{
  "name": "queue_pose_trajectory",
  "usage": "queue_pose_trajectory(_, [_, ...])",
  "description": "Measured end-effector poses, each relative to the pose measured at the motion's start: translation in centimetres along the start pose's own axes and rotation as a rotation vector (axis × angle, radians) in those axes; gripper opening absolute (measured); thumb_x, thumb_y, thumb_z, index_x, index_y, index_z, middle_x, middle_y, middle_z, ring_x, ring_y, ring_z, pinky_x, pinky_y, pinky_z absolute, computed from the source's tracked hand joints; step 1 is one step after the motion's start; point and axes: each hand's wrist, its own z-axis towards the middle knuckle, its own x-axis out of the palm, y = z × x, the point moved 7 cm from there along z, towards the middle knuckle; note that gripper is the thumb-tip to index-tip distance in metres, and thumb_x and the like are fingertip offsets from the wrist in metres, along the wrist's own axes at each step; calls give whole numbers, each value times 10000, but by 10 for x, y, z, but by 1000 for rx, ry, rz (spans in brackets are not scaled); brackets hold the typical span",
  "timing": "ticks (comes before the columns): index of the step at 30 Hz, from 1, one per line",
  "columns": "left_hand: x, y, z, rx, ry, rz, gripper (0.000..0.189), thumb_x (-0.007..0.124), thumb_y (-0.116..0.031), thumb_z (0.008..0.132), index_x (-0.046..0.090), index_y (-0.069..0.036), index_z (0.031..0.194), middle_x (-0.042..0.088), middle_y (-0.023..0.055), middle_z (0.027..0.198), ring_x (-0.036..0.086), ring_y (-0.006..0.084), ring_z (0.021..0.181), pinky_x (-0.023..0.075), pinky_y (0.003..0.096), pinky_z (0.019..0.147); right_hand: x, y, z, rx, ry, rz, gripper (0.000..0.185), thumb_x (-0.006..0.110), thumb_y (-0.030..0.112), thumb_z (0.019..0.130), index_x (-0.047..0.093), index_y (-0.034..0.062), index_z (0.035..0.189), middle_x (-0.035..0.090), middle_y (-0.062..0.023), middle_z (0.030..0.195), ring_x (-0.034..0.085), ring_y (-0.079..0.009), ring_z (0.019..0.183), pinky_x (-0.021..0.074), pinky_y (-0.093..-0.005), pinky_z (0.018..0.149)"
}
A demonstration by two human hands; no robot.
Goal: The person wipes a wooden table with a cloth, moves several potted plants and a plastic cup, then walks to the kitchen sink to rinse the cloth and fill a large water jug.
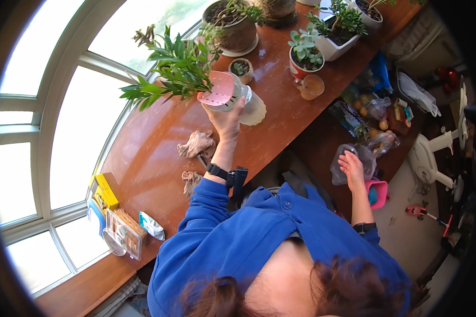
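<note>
My left hand (227,119) is wrapped around a clear container (235,97) with a pink perforated top (219,88), tilted over the brown table. A leafy green plant (178,67) sticks out of the top towards the window. A pale round base of the container shows to the right of my fingers. My right hand (352,166) is raised off the table's right side with its fingers extended and holds nothing visible. It is nearest to a thin translucent plastic bag (337,174) and a pink container (377,194). Crumpled brown cloths (198,144) lie below my left hand.
Potted plants (236,35) stand along the far side, with a red-and-white succulent pot (306,63) and a glass cup (311,87) near the table edge. A yellow box (104,191), a clear plastic box (123,233) and a wipes pack (151,226) sit by the window. Bagged fruit lies lower right.
</note>
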Motion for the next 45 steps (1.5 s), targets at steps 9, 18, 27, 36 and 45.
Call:
queue_pose_trajectory(9, [69, 42, -13, 5, 57, 264, 992, 907, -175, 553, 344, -43, 1359, 507, 123, 1257, 520, 257, 1202, 426, 382, 1031, -54, 6, 25, 11, -65, 41, 335, 626, 260, 968, 597, 92, 1256, 690, -43, 1057, 666, -114, 882, 507, -238, 692])
queue_pose_trajectory(18, [91, 45, -9, 37, 79, 351, 868, 914, -220, 560, 417, -47, 1252, 580, 139, 1149, 599, 316, 1077, 482, 420, 923, -40, 26, 53, 20, -15, -28, 341, 647, 267, 952, 607, 91, 1242, 689, -25, 1029, 661, -105, 867, 498, -231, 694])
queue_pose_trajectory(27, [140, 48, 33, 104, 36, 409, 823, 879, -199, 556, 421, -16, 1214, 560, 171, 1121, 578, 354, 1066, 470, 415, 923, -36, 22, 60, 36, 17, -79, 376, 649, 286, 945, 601, 83, 1259, 680, -35, 1057, 650, -104, 871, 493, -234, 701])
queue_pose_trajectory(36, [203, 76, 106, 249, 63, 424, 896, 867, -246, 563, 394, -18, 1289, 516, 168, 1167, 541, 342, 1110, 442, 427, 956, -68, -1, 50, 109, -75, -82, 389, 660, 292, 934, 599, 73, 1251, 680, -48, 1046, 661, -123, 865, 494, -241, 680])
queue_pose_trajectory(45, [273, 114, 154, 102, 132, 228, 952, 895, -282, 544, 391, -35, 1313, 529, 167, 1225, 549, 340, 1147, 452, 423, 971, -91, -29, 37, 200, -141, -43, 334, 621, 258, 967, 578, 90, 1252, 692, -49, 1007, 677, -145, 838, 514, -259, 665])
